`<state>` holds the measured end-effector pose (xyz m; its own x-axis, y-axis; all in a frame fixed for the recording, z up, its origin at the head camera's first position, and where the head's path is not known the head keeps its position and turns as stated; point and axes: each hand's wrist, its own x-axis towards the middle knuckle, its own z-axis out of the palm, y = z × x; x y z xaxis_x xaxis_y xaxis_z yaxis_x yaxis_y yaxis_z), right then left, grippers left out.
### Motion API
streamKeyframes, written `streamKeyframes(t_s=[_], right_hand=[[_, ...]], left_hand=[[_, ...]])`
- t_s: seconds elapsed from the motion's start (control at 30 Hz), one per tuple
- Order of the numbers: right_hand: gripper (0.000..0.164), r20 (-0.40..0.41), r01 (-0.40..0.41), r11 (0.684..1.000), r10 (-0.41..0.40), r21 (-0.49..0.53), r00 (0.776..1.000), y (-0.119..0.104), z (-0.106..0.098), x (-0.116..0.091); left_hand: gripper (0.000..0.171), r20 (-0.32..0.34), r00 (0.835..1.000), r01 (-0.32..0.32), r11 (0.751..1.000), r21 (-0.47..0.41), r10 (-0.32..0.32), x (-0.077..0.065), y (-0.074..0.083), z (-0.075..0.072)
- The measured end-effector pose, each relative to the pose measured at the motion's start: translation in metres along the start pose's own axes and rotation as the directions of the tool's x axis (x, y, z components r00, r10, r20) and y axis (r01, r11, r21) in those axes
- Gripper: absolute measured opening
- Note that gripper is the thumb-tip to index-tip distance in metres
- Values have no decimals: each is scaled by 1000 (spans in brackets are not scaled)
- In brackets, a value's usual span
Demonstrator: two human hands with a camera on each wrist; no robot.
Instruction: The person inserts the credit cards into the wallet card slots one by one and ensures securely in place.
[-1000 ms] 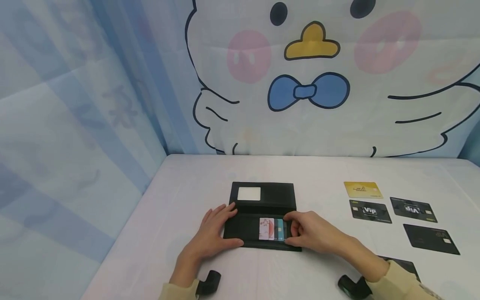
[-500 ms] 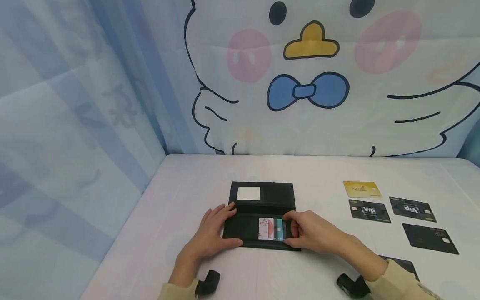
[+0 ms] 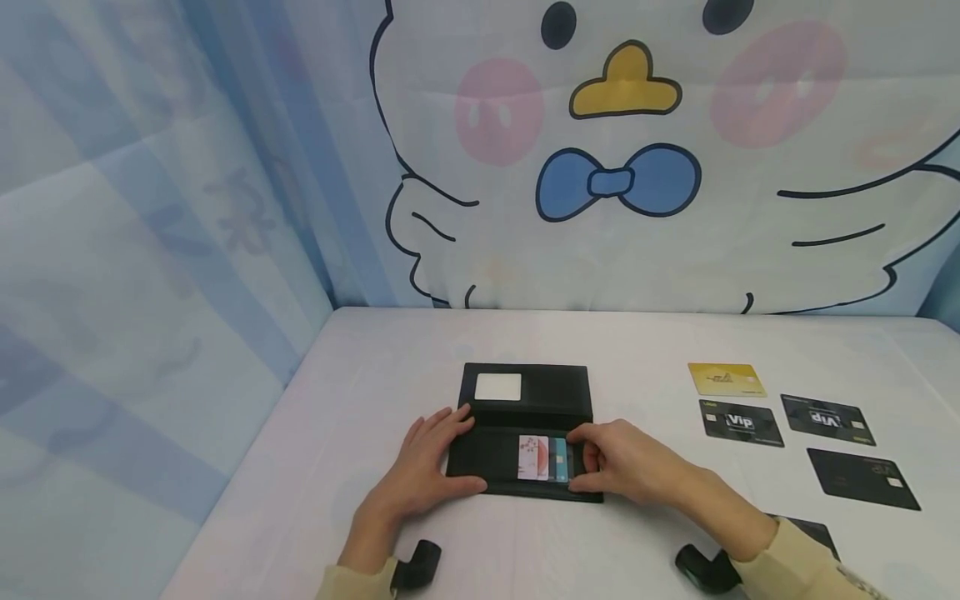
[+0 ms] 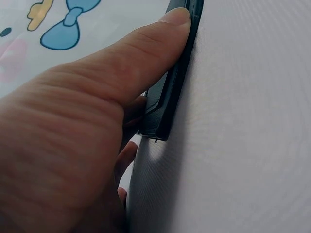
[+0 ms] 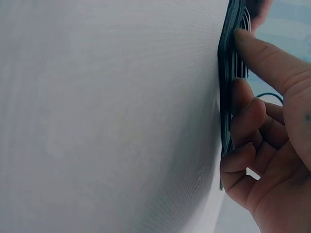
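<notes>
A black wallet lies unfolded on the white table. Pink cards and a blue card overlap on its near half, towards the right. My left hand rests on the wallet's left edge, fingers spread; in the left wrist view its thumb presses the near rim. My right hand spans a dark card at the right end of the row, forefinger at its far edge and thumb at its near edge. In the right wrist view the other fingers curl beside the wallet. Much of that card is hidden.
To the right lie a gold card, two black VIP cards and a plain black card. Another dark card is partly under the right forearm. A printed curtain hangs behind the table.
</notes>
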<state>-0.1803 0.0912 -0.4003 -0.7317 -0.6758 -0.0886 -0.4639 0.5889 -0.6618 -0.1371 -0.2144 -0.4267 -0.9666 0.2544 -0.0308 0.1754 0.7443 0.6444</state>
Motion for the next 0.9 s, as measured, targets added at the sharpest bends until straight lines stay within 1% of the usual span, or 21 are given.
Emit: streamKeyframes(t_s=[0.3, 0.53, 0.73, 0.9], right_hand=[[49, -17, 10, 1000, -10, 24, 1000, 2, 0, 1], [50, -12, -11, 998, 12, 54, 1000, 2, 0, 0], [49, -11, -3, 997, 3, 76, 1000, 3, -1, -1], [49, 3, 13, 998, -13, 55, 1000, 1, -1, 0]], left_hand=[[84, -2, 1000, 0, 1000, -2, 0, 0, -1, 0], [84, -8, 1000, -9, 1000, 6, 9, 0, -2, 2], [84, -6, 1000, -15, 1000, 2, 16, 0, -2, 2], [84, -6, 1000, -8, 1000, 2, 8, 0, -2, 1]])
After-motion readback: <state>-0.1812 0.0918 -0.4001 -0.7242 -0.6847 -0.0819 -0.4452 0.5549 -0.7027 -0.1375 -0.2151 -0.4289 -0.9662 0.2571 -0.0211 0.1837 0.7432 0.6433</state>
